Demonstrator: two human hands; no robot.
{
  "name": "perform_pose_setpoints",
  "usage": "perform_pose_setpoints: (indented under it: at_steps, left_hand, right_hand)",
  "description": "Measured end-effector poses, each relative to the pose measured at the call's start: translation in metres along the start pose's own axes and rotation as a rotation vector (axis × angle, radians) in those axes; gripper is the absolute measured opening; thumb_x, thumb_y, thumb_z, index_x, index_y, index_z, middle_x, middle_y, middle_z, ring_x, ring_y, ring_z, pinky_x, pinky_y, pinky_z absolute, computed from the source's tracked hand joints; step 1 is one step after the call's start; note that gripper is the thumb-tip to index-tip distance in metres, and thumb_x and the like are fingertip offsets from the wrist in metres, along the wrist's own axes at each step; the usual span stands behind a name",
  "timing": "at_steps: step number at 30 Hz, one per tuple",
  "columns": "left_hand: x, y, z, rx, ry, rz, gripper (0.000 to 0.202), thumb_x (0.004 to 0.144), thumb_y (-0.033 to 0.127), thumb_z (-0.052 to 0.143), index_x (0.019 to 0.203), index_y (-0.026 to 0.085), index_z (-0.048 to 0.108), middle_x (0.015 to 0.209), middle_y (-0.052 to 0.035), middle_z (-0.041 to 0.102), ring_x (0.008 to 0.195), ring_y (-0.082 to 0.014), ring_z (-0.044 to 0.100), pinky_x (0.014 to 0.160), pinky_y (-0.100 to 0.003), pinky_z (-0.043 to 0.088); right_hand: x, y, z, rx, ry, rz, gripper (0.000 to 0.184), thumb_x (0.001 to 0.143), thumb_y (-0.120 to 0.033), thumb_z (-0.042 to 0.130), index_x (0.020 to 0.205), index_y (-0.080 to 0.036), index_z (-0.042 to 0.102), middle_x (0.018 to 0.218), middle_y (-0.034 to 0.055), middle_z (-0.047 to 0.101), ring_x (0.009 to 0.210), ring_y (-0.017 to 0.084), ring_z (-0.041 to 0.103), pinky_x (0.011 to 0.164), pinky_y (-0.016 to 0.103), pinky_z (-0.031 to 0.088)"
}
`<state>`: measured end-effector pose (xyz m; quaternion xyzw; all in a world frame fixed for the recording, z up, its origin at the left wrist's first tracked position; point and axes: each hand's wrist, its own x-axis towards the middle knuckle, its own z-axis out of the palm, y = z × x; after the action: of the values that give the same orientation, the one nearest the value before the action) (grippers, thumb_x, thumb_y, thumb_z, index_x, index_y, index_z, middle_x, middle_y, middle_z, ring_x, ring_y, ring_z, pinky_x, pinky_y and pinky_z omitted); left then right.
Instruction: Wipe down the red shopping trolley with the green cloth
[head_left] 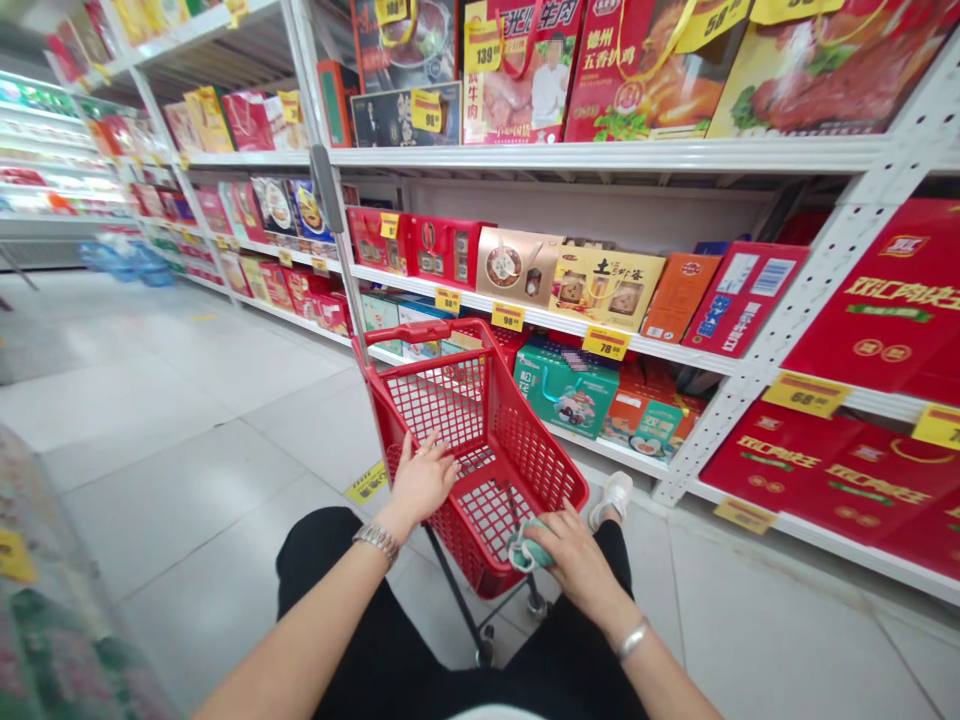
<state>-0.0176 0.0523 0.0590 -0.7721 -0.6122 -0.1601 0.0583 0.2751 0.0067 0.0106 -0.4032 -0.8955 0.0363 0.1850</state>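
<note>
A red plastic shopping cart with a perforated basket stands between my knees. My left hand, with a metal watch on the wrist, is over the basket's left side, its fingers spread and holding nothing. At the basket's near right rim, my right hand has its fingers wrapped round a crumpled green and white cloth. Part of the cloth is hidden by the fingers. The cart's tall grey pole rises at its far left corner.
White shelves run along the far side, stacked with gift boxes and yellow price tags. Pale floor tiles stretch to the left. Several blue water bottles stand farther down the aisle. A blurred display is close at lower left.
</note>
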Motion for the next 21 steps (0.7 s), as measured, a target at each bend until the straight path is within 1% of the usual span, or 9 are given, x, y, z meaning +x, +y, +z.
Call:
perform_pose_setpoints:
  at_steps: [2, 4, 6, 8, 10, 13, 16, 18, 21]
  left_hand:
    - [-0.014, 0.019, 0.006, -0.071, 0.013, 0.068, 0.036, 0.100, 0.035, 0.042, 0.107, 0.027, 0.076, 0.132, -0.0055, 0.069, 0.140, -0.0291, 0.048, 0.123, -0.065, 0.010]
    - [-0.030, 0.040, 0.010, -0.154, 0.032, 0.129, 0.036, 0.101, 0.038, 0.042, 0.111, 0.028, 0.075, 0.129, -0.0037, 0.071, 0.138, -0.0271, 0.051, 0.124, -0.064, 0.006]
    - [-0.043, 0.056, 0.012, -0.187, 0.055, 0.111, 0.036, 0.101, 0.040, 0.042, 0.112, 0.028, 0.074, 0.122, -0.0036, 0.075, 0.133, -0.0280, 0.055, 0.123, -0.065, 0.002]
    - [-0.051, 0.064, 0.010, -0.167, 0.064, 0.048, 0.037, 0.101, 0.042, 0.043, 0.109, 0.028, 0.076, 0.116, -0.0043, 0.077, 0.127, -0.0301, 0.060, 0.122, -0.068, 0.003]
    - [-0.055, 0.062, 0.006, -0.113, 0.053, -0.015, 0.039, 0.100, 0.042, 0.042, 0.103, 0.026, 0.078, 0.114, -0.0063, 0.077, 0.122, -0.0320, 0.063, 0.121, -0.068, 0.007]
    - [-0.059, 0.051, 0.001, -0.012, 0.031, -0.100, 0.043, 0.099, 0.042, 0.042, 0.094, 0.022, 0.080, 0.109, -0.0110, 0.078, 0.119, -0.0342, 0.064, 0.121, -0.066, 0.014]
    - [-0.064, 0.038, -0.004, 0.065, 0.010, -0.134, 0.045, 0.098, 0.044, 0.042, 0.088, 0.021, 0.080, 0.101, -0.0119, 0.079, 0.113, -0.0334, 0.067, 0.119, -0.063, 0.021]
    - [-0.068, 0.031, -0.007, 0.083, -0.010, -0.111, 0.044, 0.098, 0.044, 0.042, 0.086, 0.022, 0.079, 0.099, -0.0105, 0.079, 0.109, -0.0318, 0.068, 0.118, -0.062, 0.024]
    - [-0.072, 0.023, -0.010, 0.056, -0.023, -0.079, 0.041, 0.097, 0.042, 0.045, 0.088, 0.023, 0.079, 0.101, -0.0096, 0.079, 0.108, -0.0312, 0.068, 0.119, -0.062, 0.023]
  right_hand:
    - [0.003, -0.005, 0.002, -0.003, 0.005, -0.011, 0.036, 0.086, -0.007, 0.064, 0.115, -0.028, 0.066, 0.108, 0.0025, 0.068, 0.103, 0.021, 0.059, 0.115, 0.048, 0.031]
    - [0.005, -0.013, 0.004, -0.037, 0.008, -0.012, 0.033, 0.086, -0.009, 0.065, 0.114, -0.028, 0.066, 0.105, 0.0025, 0.066, 0.100, 0.021, 0.057, 0.108, 0.043, 0.038]
    - [0.007, -0.024, 0.006, -0.085, 0.005, -0.002, 0.030, 0.087, -0.010, 0.065, 0.112, -0.027, 0.065, 0.102, 0.0032, 0.065, 0.096, 0.021, 0.054, 0.094, 0.037, 0.043]
    - [0.009, -0.037, 0.011, -0.115, 0.006, -0.006, 0.028, 0.088, -0.012, 0.065, 0.112, -0.027, 0.065, 0.101, 0.0038, 0.063, 0.093, 0.022, 0.052, 0.085, 0.035, 0.043]
    - [0.010, -0.052, 0.017, -0.127, 0.030, -0.009, 0.027, 0.089, -0.013, 0.065, 0.112, -0.026, 0.064, 0.100, 0.0040, 0.063, 0.091, 0.022, 0.052, 0.083, 0.035, 0.042]
    - [0.012, -0.077, 0.028, -0.150, 0.082, 0.007, 0.023, 0.090, -0.016, 0.065, 0.110, -0.026, 0.064, 0.098, 0.0047, 0.063, 0.089, 0.023, 0.052, 0.084, 0.037, 0.042]
    - [0.014, -0.095, 0.032, -0.157, 0.086, -0.017, 0.028, 0.088, -0.017, 0.068, 0.114, -0.026, 0.063, 0.099, 0.0049, 0.063, 0.088, 0.023, 0.053, 0.084, 0.038, 0.042]
    - [0.015, -0.097, 0.029, -0.116, 0.047, -0.086, 0.038, 0.087, -0.020, 0.071, 0.122, -0.027, 0.059, 0.104, 0.0046, 0.064, 0.090, 0.023, 0.054, 0.084, 0.037, 0.043]
    - [0.017, -0.083, 0.017, -0.056, -0.021, -0.175, 0.048, 0.087, -0.022, 0.073, 0.130, -0.031, 0.054, 0.114, 0.0035, 0.065, 0.098, 0.022, 0.057, 0.094, 0.040, 0.043]
